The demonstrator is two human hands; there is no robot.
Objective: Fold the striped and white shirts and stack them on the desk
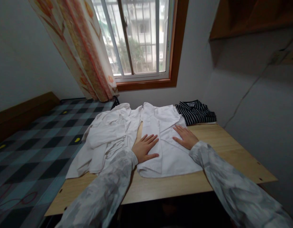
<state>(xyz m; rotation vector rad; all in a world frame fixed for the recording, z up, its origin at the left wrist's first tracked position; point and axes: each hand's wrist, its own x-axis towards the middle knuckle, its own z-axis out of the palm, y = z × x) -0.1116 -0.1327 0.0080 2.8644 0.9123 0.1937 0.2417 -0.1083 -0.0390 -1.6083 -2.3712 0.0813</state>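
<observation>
A white shirt (177,160) lies spread on the wooden board, its left side folded inward in a long strip. My left hand (146,148) rests flat on that folded strip, fingers spread. On the shirt's right part lies my right hand (185,136), also flat with the fingers apart. Neither hand grips anything. To the left, close by my left forearm, is a loose heap of white clothing (108,136), creased and partly overlapping the bed side.
A folded black-and-white striped shirt (196,113) sits at the board's back right. The wooden board (232,152) ends at a front edge near me. Left of it stands a bed with a checked cover (49,136). A curtain (82,47) hangs beside the window (139,38).
</observation>
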